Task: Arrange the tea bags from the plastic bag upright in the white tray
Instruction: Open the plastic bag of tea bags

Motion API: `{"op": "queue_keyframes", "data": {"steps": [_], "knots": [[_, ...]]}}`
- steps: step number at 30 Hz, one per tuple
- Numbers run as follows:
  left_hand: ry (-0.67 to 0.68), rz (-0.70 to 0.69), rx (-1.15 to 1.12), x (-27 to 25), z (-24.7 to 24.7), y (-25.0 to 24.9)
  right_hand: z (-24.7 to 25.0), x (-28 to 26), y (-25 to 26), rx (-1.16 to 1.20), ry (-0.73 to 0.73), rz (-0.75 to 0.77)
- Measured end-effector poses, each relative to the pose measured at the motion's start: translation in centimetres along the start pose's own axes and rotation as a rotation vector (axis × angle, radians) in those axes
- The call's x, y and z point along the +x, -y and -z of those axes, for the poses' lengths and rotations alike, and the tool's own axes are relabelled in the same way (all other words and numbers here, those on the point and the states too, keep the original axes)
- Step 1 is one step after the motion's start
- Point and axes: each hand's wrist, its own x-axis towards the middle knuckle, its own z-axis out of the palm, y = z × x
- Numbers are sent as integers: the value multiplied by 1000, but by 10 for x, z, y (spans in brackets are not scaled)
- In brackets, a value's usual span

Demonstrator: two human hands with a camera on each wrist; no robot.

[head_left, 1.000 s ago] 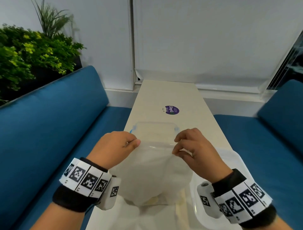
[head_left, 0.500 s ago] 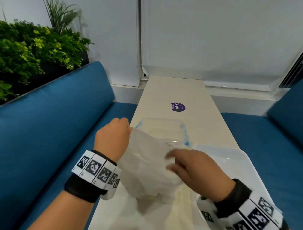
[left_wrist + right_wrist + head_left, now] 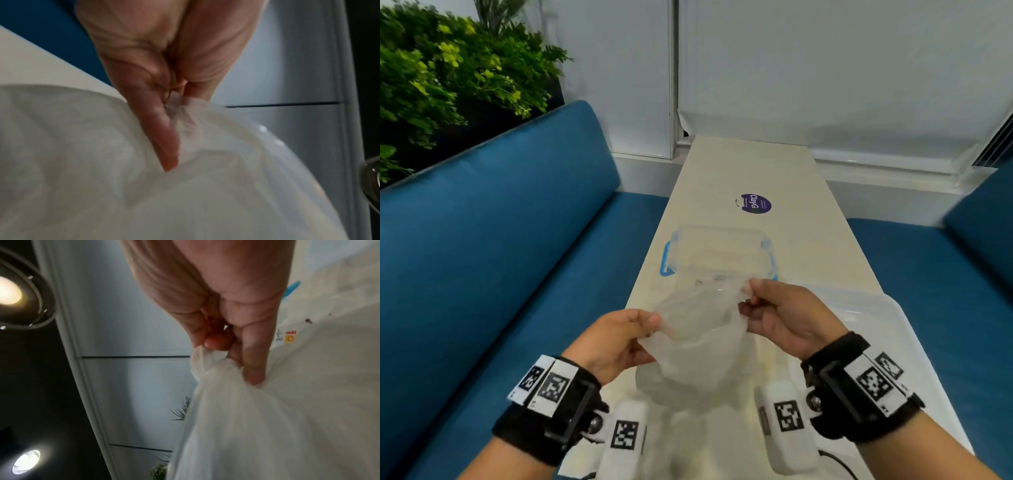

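A translucent white plastic bag (image 3: 698,346) hangs over the near part of the table, held up by both hands. My left hand (image 3: 619,337) pinches the bag's rim at its left side; the left wrist view shows thumb and finger closed on the bag (image 3: 205,186) there. My right hand (image 3: 780,315) pinches the rim at the right, and the bag (image 3: 287,418) bunches under its fingers. The mouth of the bag is pulled apart between them. The white tray (image 3: 893,329) lies on the table at the right, partly behind my right wrist. No tea bags show through the plastic.
A clear plastic box with blue clips (image 3: 719,253) stands on the cream table (image 3: 750,171) just beyond the bag. A purple round sticker (image 3: 756,204) lies farther back. Blue benches (image 3: 500,240) flank the table on both sides; green plants (image 3: 448,75) are at the far left.
Both hands have shifted their hold on the bag's rim: the right hand moved up and right off the bag's front, the left came down and nearer, and the mouth now gapes between them.
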Motion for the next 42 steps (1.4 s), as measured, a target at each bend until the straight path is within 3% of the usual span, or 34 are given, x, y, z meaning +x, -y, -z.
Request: {"op": "queue_keyframes", "data": {"steps": [2, 3, 6, 7, 8, 9, 11, 15, 20, 22, 24, 27, 29, 31, 33, 34, 36, 38, 39, 40, 42], "knots": [[9, 20, -145, 2, -2, 2, -2, 1, 0, 31, 63, 25], [-1, 16, -221, 4, -3, 0, -2, 1, -2, -83, 67, 71], [-10, 4, -480, 7, -4, -12, 2, -2, -17, -953, 22, 244], [-5, 14, -531, 8, -4, -15, 5, -1, -23, -1169, -3, 285], [11, 34, -567, 8, -5, -17, 6, -1, -28, -1216, -48, 312], [33, 62, -585, 7, -7, -18, 9, 0, -29, -1154, -98, 315], [101, 114, -564, 5, -13, -13, 16, 5, -27, -760, -152, 193], [208, 197, -463, 1, -17, 9, 25, 5, -14, -26, 45, -128], [96, 236, -547, 11, 0, 23, 30, 6, -16, 220, 226, -153], [70, 186, -598, 15, 5, 18, 33, 5, -23, 174, 314, -156], [65, 136, -624, 20, 4, 11, 34, 5, -31, -134, 349, -126], [103, 121, -679, 20, -10, 7, 33, 7, -44, -655, 162, 44], [213, 93, -669, 18, -15, 8, 31, 8, -46, -739, 48, 101], [240, -23, -362, 20, -12, 15, 36, 11, -39, -411, 31, -37], [134, -121, 117, 21, -4, 26, 41, 14, -31, 15, 66, -188], [133, -155, 309, 22, -4, 33, 42, 16, -27, 140, 68, -235], [79, -215, 483, 24, -12, 44, 36, 16, -27, 226, 100, -279], [-94, -231, 461, 28, -19, 51, 24, 13, -29, 240, 141, -271], [-141, -175, 362, 30, -19, 51, 23, 14, -31, 188, 128, -229], [-149, -91, 192, 31, -16, 49, 27, 16, -31, 97, 116, -172], [-82, 72, -209, 33, -8, 40, 37, 16, -34, -303, 84, -40]]}}
